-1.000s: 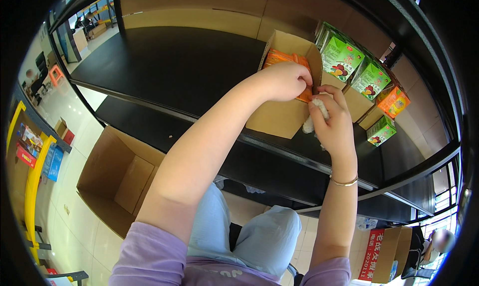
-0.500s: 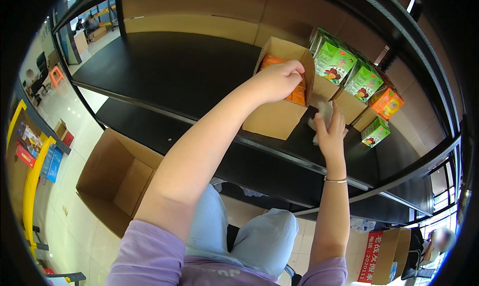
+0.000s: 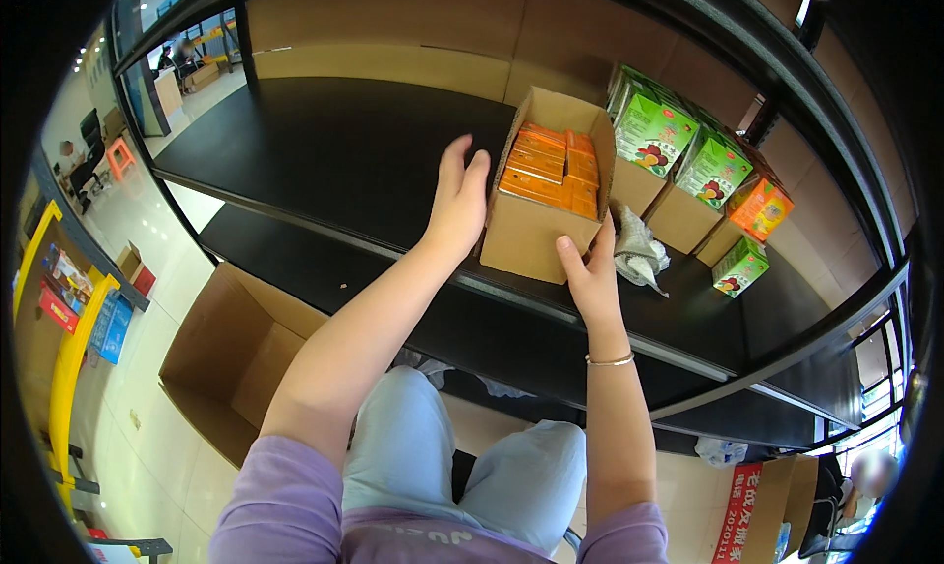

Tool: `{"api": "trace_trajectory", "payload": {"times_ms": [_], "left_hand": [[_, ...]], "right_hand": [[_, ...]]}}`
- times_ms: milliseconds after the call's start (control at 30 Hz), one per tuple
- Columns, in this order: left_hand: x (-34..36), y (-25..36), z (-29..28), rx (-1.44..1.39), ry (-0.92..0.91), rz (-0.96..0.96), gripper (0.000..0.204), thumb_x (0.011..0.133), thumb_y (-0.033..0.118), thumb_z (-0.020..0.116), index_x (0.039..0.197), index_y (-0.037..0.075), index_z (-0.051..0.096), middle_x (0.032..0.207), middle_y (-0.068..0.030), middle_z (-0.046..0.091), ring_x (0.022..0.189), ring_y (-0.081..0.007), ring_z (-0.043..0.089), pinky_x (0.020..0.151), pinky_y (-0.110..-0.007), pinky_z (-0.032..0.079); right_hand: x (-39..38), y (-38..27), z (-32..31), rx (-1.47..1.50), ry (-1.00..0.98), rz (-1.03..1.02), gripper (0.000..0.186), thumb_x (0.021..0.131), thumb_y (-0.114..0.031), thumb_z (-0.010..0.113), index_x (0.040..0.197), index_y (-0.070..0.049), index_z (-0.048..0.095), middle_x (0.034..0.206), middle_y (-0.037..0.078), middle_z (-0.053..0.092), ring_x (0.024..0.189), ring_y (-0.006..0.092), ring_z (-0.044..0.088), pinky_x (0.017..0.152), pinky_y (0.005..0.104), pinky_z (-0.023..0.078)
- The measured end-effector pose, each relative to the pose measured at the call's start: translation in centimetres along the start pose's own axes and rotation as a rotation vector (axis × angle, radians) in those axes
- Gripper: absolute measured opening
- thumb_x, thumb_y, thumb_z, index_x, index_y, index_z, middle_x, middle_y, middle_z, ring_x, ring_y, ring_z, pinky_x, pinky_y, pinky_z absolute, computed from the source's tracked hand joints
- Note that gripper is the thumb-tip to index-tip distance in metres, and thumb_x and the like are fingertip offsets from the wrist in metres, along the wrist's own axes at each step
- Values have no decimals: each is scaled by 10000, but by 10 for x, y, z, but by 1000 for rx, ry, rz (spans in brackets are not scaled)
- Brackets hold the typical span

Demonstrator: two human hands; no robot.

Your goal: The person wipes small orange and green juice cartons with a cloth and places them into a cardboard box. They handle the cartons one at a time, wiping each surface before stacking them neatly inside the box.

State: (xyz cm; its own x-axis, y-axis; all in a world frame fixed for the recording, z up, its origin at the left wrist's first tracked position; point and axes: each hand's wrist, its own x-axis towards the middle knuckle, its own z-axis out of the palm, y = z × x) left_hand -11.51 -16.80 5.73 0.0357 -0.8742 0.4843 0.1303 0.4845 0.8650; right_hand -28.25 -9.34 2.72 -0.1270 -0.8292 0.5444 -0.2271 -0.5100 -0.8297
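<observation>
A narrow cardboard box point(image 3: 536, 237) stands on the black shelf, its top uncovered and several orange juice-drink cartons point(image 3: 549, 173) packed inside. At its front right corner, my right hand point(image 3: 593, 274) grips the cardboard, thumb on the front face and fingers along the right side. My left hand point(image 3: 459, 200) is just off the box's left side, fingers apart and holding nothing. A crumpled grey-white rag point(image 3: 641, 251) lies on the shelf right of the box, beside my right fingers.
Green drink packs point(image 3: 657, 131) and an orange pack point(image 3: 762, 207) sit on cardboard boxes to the right. One small green carton point(image 3: 739, 267) stands in front of them. Below the black shelf point(image 3: 324, 136), a large cardboard box point(image 3: 231, 353) is on the floor at left.
My left hand has come out of the box's top to its left side. My right hand has left the rag and moved left onto the box's corner.
</observation>
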Motion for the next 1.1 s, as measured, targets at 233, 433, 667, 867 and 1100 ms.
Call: {"api": "trace_trajectory", "payload": {"times_ms": [233, 433, 667, 867, 1100], "left_hand": [[-16, -40, 3, -383, -493, -296, 672, 920, 479, 158, 1347, -39, 112, 1386, -172, 220, 1292, -228, 198, 1047, -303, 167], [-15, -43, -3, -219, -542, -228, 747, 901, 512, 228, 1338, -72, 65, 1416, -206, 94, 1324, -264, 77, 1060, -310, 111], [-23, -43, -12, -294, -351, -69, 567, 913, 370, 368, 1298, -32, 259, 1352, -164, 269, 1247, -242, 271, 1019, -309, 223], [-87, -21, -73, -251, -516, -101, 275, 899, 195, 453, 1115, 30, 499, 1102, -100, 543, 1032, -170, 502, 896, -311, 396], [-212, -100, -283, 168, -193, -1000, 330, 854, 211, 456, 1123, 24, 491, 1008, -89, 580, 913, -163, 548, 830, -266, 414]], "right_hand": [[0, -2, -6, -14, -1, 1, 637, 842, -179, 559, 1326, 4, 188, 1244, 135, 383, 1115, 198, 419, 932, 318, 354], [-2, -10, -5, 74, 29, 57, 599, 857, -163, 534, 1333, -16, 202, 1248, 110, 393, 1121, 183, 408, 931, 295, 339], [-3, 5, -5, -111, 146, 31, 492, 916, -226, 400, 1320, 19, 262, 1323, 119, 325, 1230, 187, 276, 1014, 288, 200], [-13, 11, -13, -76, 346, 53, 393, 920, -238, 415, 1216, 20, 435, 1093, 83, 528, 981, 136, 484, 881, 268, 368], [-50, -3, 1, -417, 184, -196, 447, 849, -16, 482, 1272, -1, 339, 1284, 134, 384, 1151, 213, 411, 906, 320, 381]]}}
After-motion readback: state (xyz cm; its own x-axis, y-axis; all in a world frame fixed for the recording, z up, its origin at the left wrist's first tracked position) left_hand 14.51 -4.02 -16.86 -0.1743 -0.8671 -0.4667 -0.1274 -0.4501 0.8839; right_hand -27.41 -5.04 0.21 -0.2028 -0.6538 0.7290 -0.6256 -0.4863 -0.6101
